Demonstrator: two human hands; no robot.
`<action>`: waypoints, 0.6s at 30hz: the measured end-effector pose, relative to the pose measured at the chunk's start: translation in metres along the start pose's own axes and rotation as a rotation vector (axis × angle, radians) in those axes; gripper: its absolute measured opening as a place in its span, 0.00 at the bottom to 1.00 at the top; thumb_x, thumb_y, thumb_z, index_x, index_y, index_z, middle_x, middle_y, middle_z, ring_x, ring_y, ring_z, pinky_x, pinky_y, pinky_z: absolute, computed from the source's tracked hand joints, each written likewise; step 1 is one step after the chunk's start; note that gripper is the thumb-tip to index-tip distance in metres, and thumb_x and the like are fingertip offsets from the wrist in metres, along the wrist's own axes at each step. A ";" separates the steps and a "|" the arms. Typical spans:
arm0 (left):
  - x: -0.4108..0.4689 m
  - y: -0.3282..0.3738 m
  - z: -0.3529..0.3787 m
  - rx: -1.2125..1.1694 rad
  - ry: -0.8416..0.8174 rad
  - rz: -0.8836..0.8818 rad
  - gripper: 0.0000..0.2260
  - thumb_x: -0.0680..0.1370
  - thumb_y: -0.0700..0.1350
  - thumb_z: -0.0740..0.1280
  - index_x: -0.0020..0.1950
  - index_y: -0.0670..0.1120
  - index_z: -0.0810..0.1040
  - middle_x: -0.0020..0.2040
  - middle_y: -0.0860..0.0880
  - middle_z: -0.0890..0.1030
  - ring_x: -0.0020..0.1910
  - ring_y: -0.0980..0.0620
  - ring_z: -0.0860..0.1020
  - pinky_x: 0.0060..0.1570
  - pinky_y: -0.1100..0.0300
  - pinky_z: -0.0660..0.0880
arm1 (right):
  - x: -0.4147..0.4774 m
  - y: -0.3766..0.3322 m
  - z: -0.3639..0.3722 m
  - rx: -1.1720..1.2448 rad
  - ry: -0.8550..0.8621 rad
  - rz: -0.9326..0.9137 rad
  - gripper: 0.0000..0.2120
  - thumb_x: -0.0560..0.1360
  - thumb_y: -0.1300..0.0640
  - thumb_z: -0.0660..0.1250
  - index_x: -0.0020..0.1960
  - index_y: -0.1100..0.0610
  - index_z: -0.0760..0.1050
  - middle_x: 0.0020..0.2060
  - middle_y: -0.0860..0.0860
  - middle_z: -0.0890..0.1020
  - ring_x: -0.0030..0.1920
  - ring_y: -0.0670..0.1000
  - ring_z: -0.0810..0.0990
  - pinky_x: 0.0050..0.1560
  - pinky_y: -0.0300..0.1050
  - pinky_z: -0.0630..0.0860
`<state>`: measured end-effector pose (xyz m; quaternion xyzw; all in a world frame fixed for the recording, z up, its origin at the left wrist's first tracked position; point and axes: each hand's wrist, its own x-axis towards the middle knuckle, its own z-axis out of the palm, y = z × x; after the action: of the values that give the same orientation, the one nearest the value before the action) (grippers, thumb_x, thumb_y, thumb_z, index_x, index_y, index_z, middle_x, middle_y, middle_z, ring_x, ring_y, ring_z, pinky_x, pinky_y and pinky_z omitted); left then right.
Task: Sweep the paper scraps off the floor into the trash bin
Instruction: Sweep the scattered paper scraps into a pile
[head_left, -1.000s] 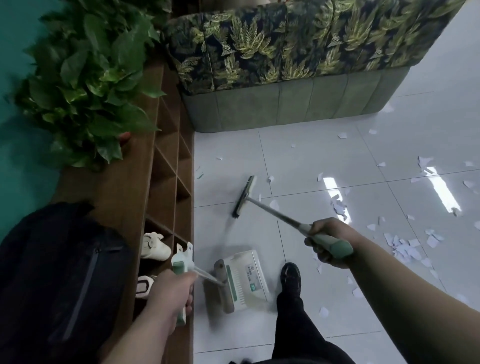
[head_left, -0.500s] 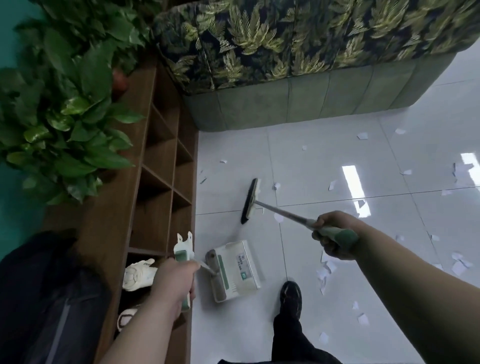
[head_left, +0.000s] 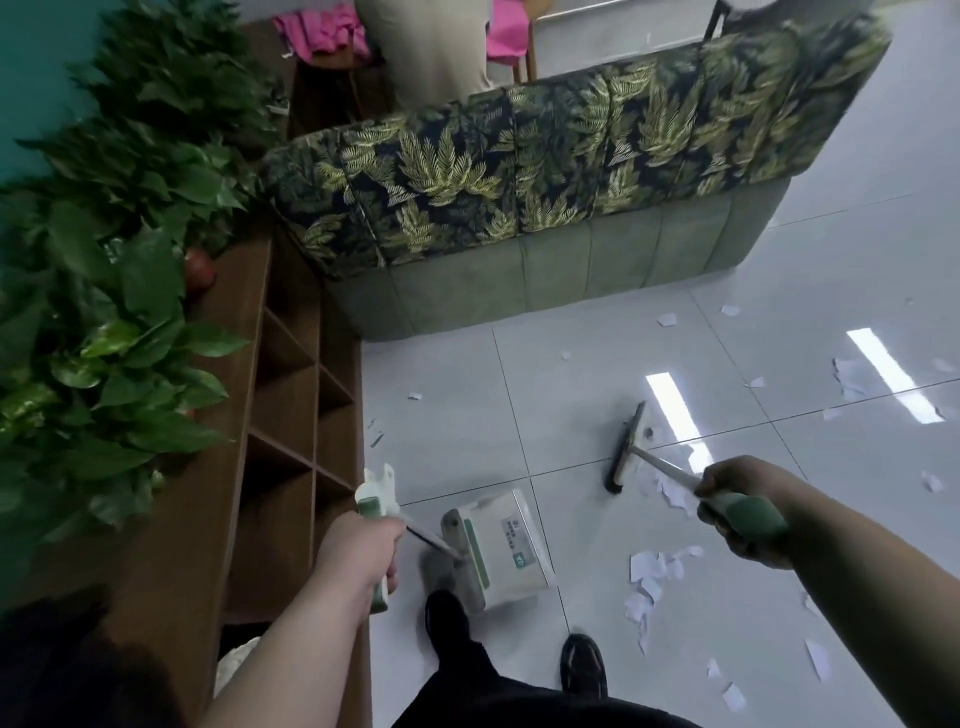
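Note:
My left hand (head_left: 358, 551) grips the green-and-white handle of a dustpan (head_left: 498, 551), whose white pan rests on the tiled floor just ahead of my feet. My right hand (head_left: 737, 506) grips the green grip of a broom. The broom head (head_left: 626, 447) lies on the floor to the right of the dustpan and apart from it. White paper scraps (head_left: 649, 571) lie in a small heap right of the pan, and several more are scattered across the tiles on the right. No trash bin is in view.
A wooden cubby shelf (head_left: 291, 415) runs along the left with leafy plants (head_left: 104, 291) on top. A leaf-print sofa (head_left: 545, 208) stands across the far side of the floor. My black shoes (head_left: 584, 662) are at the bottom centre. A person stands beyond the sofa.
The view has tilted up and shifted, showing more of the sofa and room beyond. The broom head has moved right and away from the dustpan. Both hands keep their holds.

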<state>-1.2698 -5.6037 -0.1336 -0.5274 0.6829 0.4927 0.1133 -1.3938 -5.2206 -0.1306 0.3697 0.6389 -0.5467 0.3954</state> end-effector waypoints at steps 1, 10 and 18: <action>0.005 0.002 -0.003 -0.002 -0.006 0.004 0.06 0.74 0.39 0.67 0.39 0.41 0.73 0.27 0.45 0.71 0.24 0.49 0.69 0.30 0.57 0.69 | -0.002 -0.003 0.007 0.003 0.002 -0.016 0.07 0.68 0.63 0.64 0.46 0.60 0.70 0.29 0.58 0.75 0.24 0.51 0.65 0.26 0.36 0.60; 0.070 0.027 -0.046 -0.047 -0.089 -0.013 0.09 0.76 0.38 0.67 0.37 0.42 0.72 0.25 0.46 0.70 0.22 0.50 0.67 0.28 0.59 0.68 | 0.006 -0.049 0.120 -0.038 -0.185 -0.049 0.09 0.71 0.63 0.61 0.51 0.60 0.68 0.32 0.58 0.74 0.24 0.51 0.66 0.22 0.36 0.59; 0.141 0.044 -0.097 -0.072 -0.153 -0.069 0.05 0.78 0.36 0.66 0.42 0.39 0.74 0.25 0.45 0.69 0.20 0.50 0.66 0.25 0.62 0.65 | 0.056 -0.113 0.311 -0.119 -0.406 0.019 0.05 0.71 0.62 0.61 0.47 0.58 0.70 0.31 0.55 0.75 0.25 0.50 0.67 0.28 0.39 0.58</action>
<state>-1.3295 -5.7678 -0.1569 -0.5150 0.6355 0.5517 0.1630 -1.4878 -5.5414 -0.1638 0.2339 0.5737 -0.5677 0.5421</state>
